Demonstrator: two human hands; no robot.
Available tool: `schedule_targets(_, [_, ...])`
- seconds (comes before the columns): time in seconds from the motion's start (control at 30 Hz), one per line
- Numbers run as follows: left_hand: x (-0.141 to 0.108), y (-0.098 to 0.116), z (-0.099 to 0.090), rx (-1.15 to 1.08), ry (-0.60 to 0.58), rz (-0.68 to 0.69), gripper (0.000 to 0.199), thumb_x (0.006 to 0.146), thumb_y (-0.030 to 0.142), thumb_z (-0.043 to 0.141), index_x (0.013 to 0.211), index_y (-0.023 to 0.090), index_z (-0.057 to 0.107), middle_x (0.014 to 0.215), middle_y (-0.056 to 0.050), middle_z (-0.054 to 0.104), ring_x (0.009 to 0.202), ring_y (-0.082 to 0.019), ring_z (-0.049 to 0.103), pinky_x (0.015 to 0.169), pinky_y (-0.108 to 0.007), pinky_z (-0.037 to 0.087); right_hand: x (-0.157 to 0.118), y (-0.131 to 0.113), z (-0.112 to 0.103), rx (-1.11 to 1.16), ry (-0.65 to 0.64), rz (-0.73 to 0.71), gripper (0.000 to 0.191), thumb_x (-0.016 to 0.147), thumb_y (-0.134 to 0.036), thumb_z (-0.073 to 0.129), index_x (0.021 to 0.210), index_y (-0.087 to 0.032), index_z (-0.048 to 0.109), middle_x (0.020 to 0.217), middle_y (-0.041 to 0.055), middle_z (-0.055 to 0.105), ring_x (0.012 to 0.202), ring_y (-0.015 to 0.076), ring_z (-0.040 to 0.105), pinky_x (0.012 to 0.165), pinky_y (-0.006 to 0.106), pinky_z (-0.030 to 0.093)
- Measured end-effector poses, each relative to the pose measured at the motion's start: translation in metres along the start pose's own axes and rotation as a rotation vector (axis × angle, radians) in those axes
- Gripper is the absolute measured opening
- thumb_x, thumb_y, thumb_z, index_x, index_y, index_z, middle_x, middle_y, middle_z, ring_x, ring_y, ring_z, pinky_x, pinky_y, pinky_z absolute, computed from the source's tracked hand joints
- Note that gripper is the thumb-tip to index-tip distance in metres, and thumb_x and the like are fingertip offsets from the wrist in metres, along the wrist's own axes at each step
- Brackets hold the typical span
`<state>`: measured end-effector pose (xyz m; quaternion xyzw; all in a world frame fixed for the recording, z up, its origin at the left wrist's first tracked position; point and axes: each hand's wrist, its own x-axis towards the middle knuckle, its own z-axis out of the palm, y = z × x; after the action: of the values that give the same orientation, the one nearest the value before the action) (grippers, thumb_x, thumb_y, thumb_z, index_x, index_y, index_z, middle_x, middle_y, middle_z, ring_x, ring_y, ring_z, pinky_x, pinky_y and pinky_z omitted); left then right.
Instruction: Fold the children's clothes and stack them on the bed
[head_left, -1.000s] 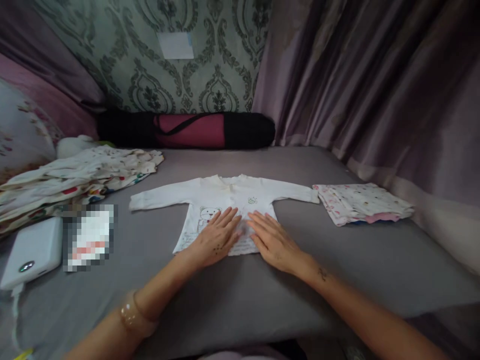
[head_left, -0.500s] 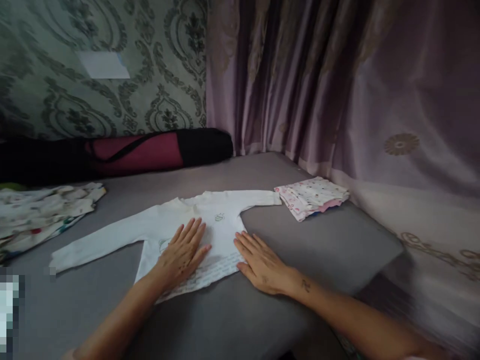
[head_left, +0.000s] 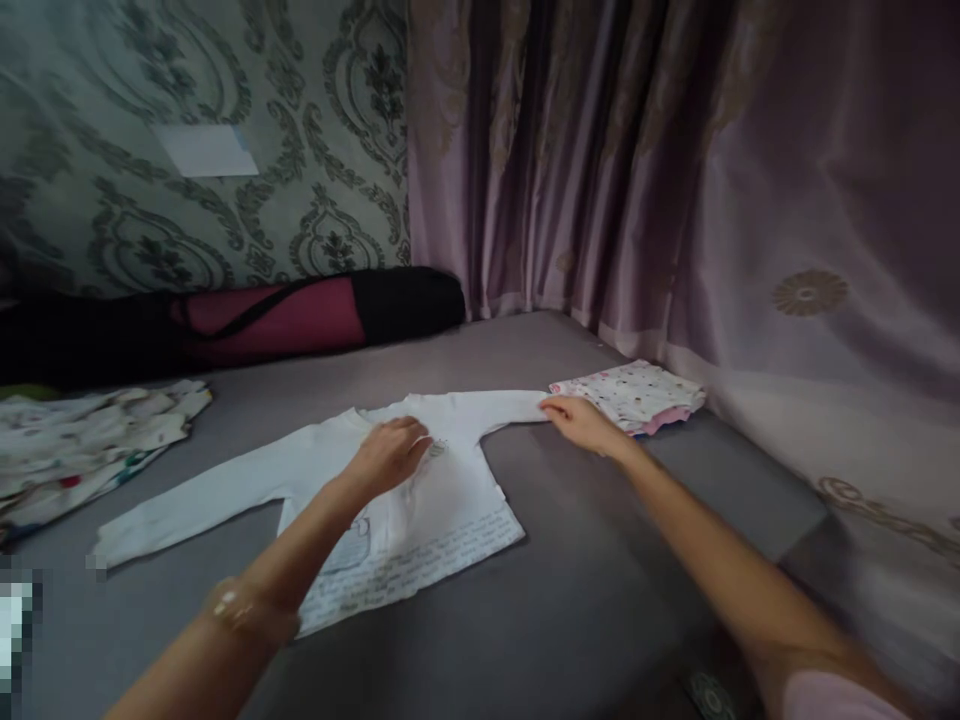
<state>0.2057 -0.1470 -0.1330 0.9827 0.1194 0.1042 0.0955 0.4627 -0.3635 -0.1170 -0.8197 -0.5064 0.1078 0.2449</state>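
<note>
A small white long-sleeved shirt (head_left: 457,500) lies spread out, with small printed pictures on its front and lines of print along the hem. My right hand (head_left: 581,422) pinches the cuff of its right-hand sleeve between thumb and fingers. Over the chest, near the neckline, is my left hand (head_left: 390,455), its fingers loosely bent and the thumb apart from them. Whether its fingertips touch the cloth is hard to see. The other sleeve stretches out flat to the left.
Beside my right hand lies a folded stack of patterned clothes (head_left: 637,393). More printed clothes (head_left: 90,430) are heaped at the left. A long black and maroon bag (head_left: 300,315) runs along the wall at the back of the grey bed surface (head_left: 465,640). Purple curtains (head_left: 600,170) hang at right.
My right hand has left the shirt's side and moved up to its right-hand cuff, now pinching it. My left hand has risen from lying flat on the front to near the neckline, fingers bent.
</note>
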Motion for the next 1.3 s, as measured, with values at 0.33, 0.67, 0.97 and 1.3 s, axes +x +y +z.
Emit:
schedule_targets(0.33, [0.069, -0.013, 0.076, -0.161, 0.15, -0.002, 0.039, 0.092, 0.024, 0.035, 0.125, 0.01, 0.051, 0.132, -0.018, 0.054, 0.126, -0.024, 0.049, 0.108, -0.043, 0.04, 0.078, 0.037, 0.003, -0.377, -0.077, 0.197, 0.027, 0.082, -0.016, 0.057, 0.105, -0.016, 0.07, 0.117, 0.0164, 0.064, 0.116, 0.031, 0.052, 0.098, 0.044, 0.034])
schedule_targets(0.67, [0.067, -0.016, 0.092, -0.083, 0.161, -0.021, 0.045, 0.096, 0.029, 0.029, 0.132, 0.007, 0.046, 0.143, -0.02, 0.045, 0.136, -0.026, 0.037, 0.112, -0.047, 0.032, 0.084, 0.038, 0.001, 0.471, 0.28, 0.39, 0.01, 0.074, -0.025, 0.058, 0.08, -0.018, 0.063, 0.064, -0.003, 0.058, 0.059, 0.012, 0.056, 0.052, 0.021, 0.041])
schedule_targets(0.97, [0.068, -0.008, 0.083, -0.112, 0.034, -0.107, 0.057, 0.098, 0.04, 0.023, 0.14, 0.006, 0.039, 0.149, -0.02, 0.036, 0.142, -0.026, 0.026, 0.116, -0.045, 0.022, 0.084, 0.027, 0.026, 0.648, 0.605, 0.412, 0.025, 0.074, -0.034, 0.061, 0.09, -0.016, 0.065, 0.067, -0.0018, 0.06, 0.058, 0.0122, 0.053, 0.051, 0.02, 0.039])
schedule_targets(1.3, [0.072, -0.004, 0.073, -0.176, -0.144, -0.189, 0.097, 0.083, 0.076, 0.03, 0.148, 0.005, 0.021, 0.156, -0.02, 0.017, 0.145, -0.036, 0.009, 0.115, -0.047, 0.015, 0.077, -0.018, 0.003, 1.118, 0.548, 0.546, 0.014, 0.077, -0.021, 0.067, 0.073, -0.018, 0.055, 0.054, -0.0071, 0.052, 0.039, 0.0055, 0.039, 0.033, 0.015, 0.019])
